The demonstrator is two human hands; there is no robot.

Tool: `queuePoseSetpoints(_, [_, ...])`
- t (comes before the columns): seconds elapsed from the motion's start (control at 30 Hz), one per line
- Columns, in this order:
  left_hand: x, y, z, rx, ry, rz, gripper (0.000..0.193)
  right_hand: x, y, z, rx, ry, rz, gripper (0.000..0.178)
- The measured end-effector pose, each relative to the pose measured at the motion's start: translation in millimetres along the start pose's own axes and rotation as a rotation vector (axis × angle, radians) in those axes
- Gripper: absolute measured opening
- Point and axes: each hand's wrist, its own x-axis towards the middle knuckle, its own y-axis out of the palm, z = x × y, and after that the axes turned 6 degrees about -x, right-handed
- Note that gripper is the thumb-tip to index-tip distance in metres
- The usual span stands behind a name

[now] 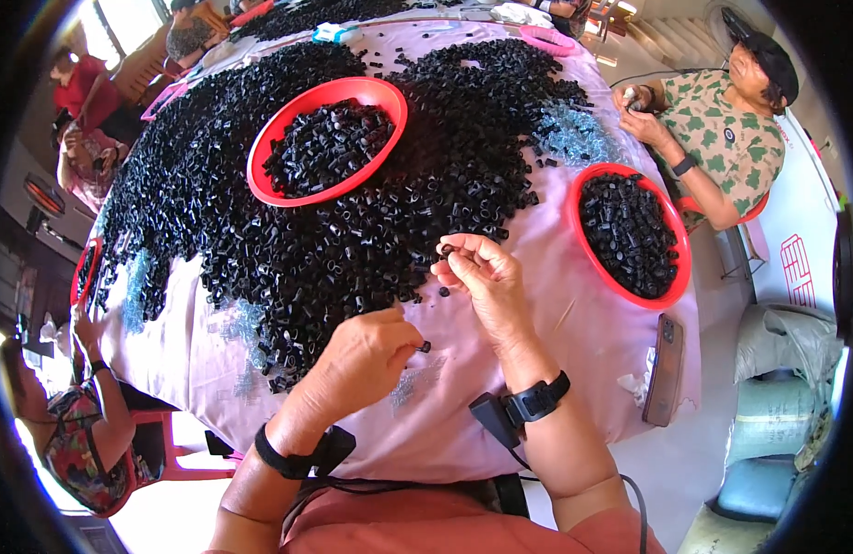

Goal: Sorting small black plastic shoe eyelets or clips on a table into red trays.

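Note:
Above the near edge of the table, my left hand (364, 358) is closed in a pinch. A small black plastic piece (424, 347) pokes out from its fingertips. Farther forward and to the right, my right hand (486, 282) grips another small black ring-like piece (446, 250) between thumb and forefinger. Just below those fingers is a loose black piece (444, 292). The large heap of short black tubular pieces (306, 254) spreads over the pink cloth (537, 369) beyond both hands. Clear plastic bits (413, 380) lie beside my left hand.
One red basin (401, 120) full of black pieces sits on the heap; another red basin (682, 268) stands at the right. A phone (665, 369) and a thin stick (565, 315) lie on the cloth. Co-workers sit around the table, one at right (722, 148). Sacks (768, 415) stand at lower right.

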Motion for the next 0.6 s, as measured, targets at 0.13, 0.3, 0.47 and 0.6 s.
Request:
queuePoseSetpoints(0.13, [-3,18,-10,0.085,0.052,0.056,0.007,1,0,-3,0.065,-0.029,-0.006,0.019])
queuePoseSetpoints(0.3, [-4,36,-14,0.254,0.032,0.049,0.014,1,-2,1,0.052,0.014,-0.029,0.019])
queuePoseSetpoints(0.47, [3,23,-13,0.147,0.086,-0.081,0.01,-2,2,5,0.054,0.014,-0.028,0.018])
queuePoseSetpoints(0.6, [16,3,-10,-0.078,-0.041,-0.228,0.006,-5,3,7,0.013,0.037,0.031,0.02])
